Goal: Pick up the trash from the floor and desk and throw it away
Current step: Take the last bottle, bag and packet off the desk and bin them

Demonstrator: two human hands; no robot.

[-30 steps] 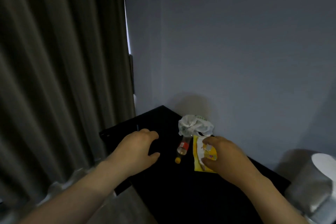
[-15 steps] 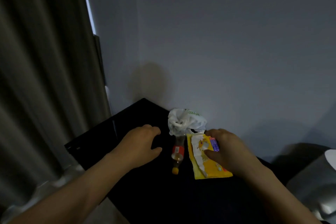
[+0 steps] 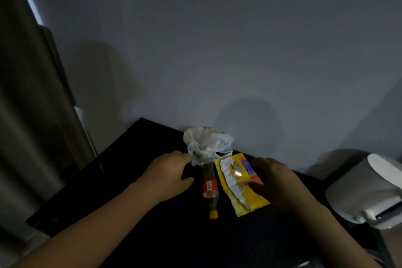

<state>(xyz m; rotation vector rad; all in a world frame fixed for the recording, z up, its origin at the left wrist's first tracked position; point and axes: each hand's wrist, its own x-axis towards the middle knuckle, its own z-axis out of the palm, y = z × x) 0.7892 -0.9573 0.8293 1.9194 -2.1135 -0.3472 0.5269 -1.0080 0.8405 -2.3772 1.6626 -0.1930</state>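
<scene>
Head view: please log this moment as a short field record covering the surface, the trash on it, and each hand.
Surface: black desk against a grey wall
Trash: crumpled white plastic bag; small bottle on its side, orange cap toward the camera; torn yellow wrapper
Left hand: loosely curled, holding nothing, fingertips at the bag's edge
Right hand: holds the yellow wrapper, thumb on its face
Right edge: pale grey container

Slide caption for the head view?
Right hand holds a yellow wrapper, left hand beside a crumpled white bag, a bottle lying between them on the desk.
</scene>
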